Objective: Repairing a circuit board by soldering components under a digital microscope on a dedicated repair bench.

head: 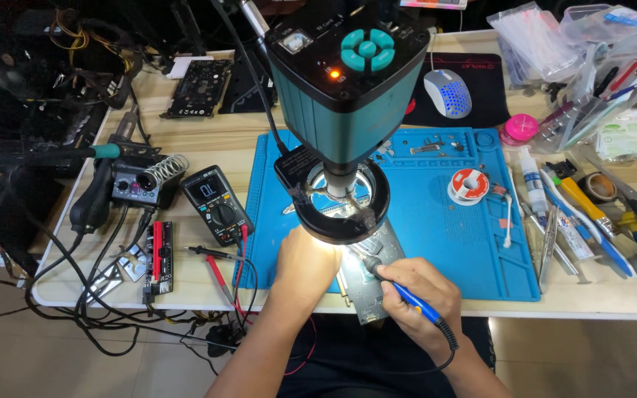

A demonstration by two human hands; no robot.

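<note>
At the far left of the frame your soldering station [136, 181] sits with its coiled stand, and just right of it the black multimeter [217, 204] lies face up, its red and black probes [215, 264] trailing toward the lower edge of the table [186, 140]. Moving toward the centre, your left hand [305, 263] rests on the blue work mat [436, 221] under the bright ring light [342, 214] of the teal microscope [344, 70]; its fingers curl down against the left edge of the circuit board [366, 284], though the glare hides how tightly they close. The board lies below the lens at the lower centre, partly over the mat's front edge. Just right of it, your right hand [416, 295] is wrapped firmly around the blue-handled soldering iron [399, 289], its tip angled up-left onto the board. Farther right, a solder spool [469, 185] stands on the mat, and tweezers and pens [576, 214] crowd the right edge.
</note>
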